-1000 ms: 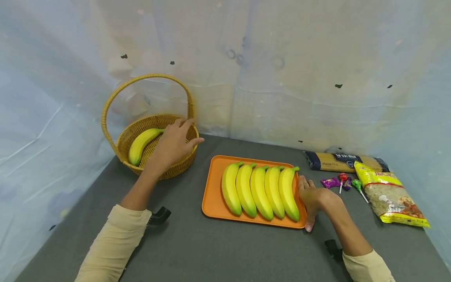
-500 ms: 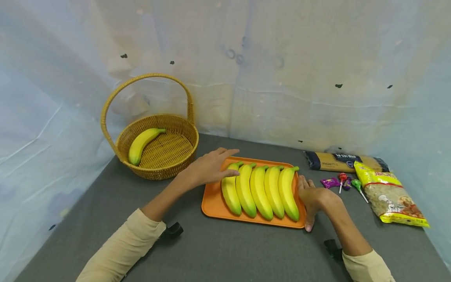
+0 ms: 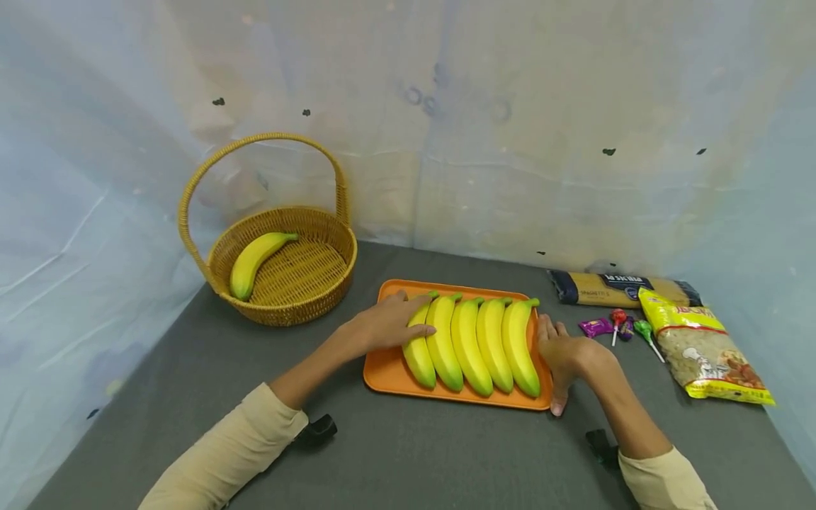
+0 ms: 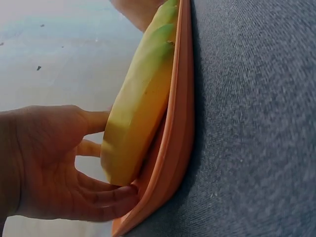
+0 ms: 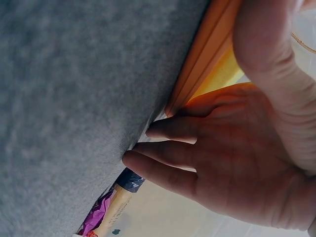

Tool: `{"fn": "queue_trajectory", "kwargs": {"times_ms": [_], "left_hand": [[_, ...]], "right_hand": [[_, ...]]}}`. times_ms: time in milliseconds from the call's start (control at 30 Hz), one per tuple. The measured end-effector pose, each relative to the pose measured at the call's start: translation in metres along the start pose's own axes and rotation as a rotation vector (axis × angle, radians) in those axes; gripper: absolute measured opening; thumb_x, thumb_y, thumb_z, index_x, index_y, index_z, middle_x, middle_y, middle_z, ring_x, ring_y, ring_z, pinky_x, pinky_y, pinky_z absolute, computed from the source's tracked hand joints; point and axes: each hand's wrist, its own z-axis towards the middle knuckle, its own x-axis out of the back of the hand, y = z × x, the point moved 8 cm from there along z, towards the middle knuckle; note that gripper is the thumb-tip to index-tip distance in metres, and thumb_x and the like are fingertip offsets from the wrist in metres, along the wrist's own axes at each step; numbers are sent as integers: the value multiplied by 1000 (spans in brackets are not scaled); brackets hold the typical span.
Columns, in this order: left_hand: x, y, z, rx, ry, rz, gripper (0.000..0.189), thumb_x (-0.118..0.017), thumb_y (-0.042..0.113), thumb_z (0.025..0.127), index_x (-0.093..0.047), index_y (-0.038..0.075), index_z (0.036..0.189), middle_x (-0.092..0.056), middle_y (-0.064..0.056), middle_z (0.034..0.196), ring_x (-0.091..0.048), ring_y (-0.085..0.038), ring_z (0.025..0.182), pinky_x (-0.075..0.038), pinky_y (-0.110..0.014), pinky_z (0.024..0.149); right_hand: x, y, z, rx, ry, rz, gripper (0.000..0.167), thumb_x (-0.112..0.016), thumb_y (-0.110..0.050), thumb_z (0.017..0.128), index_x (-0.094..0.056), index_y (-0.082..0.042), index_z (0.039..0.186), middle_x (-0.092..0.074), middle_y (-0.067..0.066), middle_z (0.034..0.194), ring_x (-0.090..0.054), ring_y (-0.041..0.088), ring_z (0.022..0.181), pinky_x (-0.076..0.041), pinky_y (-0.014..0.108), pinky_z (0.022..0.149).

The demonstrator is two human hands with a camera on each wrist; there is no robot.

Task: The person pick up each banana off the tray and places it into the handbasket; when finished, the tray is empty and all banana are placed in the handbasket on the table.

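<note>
Several yellow bananas lie side by side on an orange tray (image 3: 384,370) in the head view. My left hand (image 3: 385,324) reaches over the tray's left side and grips the leftmost banana (image 3: 419,361), its thumb across the top. In the left wrist view, the fingers (image 4: 106,200) curl under one side of that banana (image 4: 131,128) while the thumb is partly hidden behind it. My right hand (image 3: 564,354) rests against the tray's right edge with straight fingers, thumb near the front corner. Another banana (image 3: 255,263) lies inside a wicker basket (image 3: 319,303) at the left.
A tall handle (image 3: 280,134) arches over the basket. Right of the tray are a spaghetti pack (image 3: 593,290), purple-wrapped candy (image 3: 596,327), a red lollipop (image 3: 618,317), a green lollipop (image 3: 644,329) and a yellow-edged bag (image 3: 707,354). A pale sheet (image 3: 484,177) hangs behind the grey table (image 3: 408,453).
My left hand has moved from over the basket to the right and down onto the leftmost banana on the tray. The right hand has stayed at the tray's edge.
</note>
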Motion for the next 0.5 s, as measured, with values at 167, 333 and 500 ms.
{"fn": "queue_trajectory", "kwargs": {"times_ms": [167, 333, 500], "left_hand": [[-1, 1, -2, 4, -20, -23, 67, -57, 43, 107, -34, 17, 165, -58, -15, 149, -58, -32, 126, -53, -46, 93], [3, 1, -1, -11, -31, -13, 63, -60, 35, 107, -37, 16, 163, -56, -14, 153, -56, -35, 133, -52, -48, 97], [11, 1, 2, -63, -4, 13, 60, -60, 25, 107, -40, 15, 162, -60, -12, 150, -58, -38, 131, -52, -46, 94]], "right_hand": [[-1, 0, 1, 5, -9, 10, 165, -104, -41, 51, 6, 15, 160, 7, 41, 168, 0, 64, 154, -16, 77, 120], [-3, 6, 8, 13, -17, 23, 169, -104, -46, 50, 8, 14, 161, 8, 41, 168, 2, 63, 154, -12, 78, 120], [-1, 5, 6, 11, -8, 37, 173, -104, -48, 46, 9, 13, 161, 8, 41, 168, 2, 63, 154, -12, 76, 122]]}}
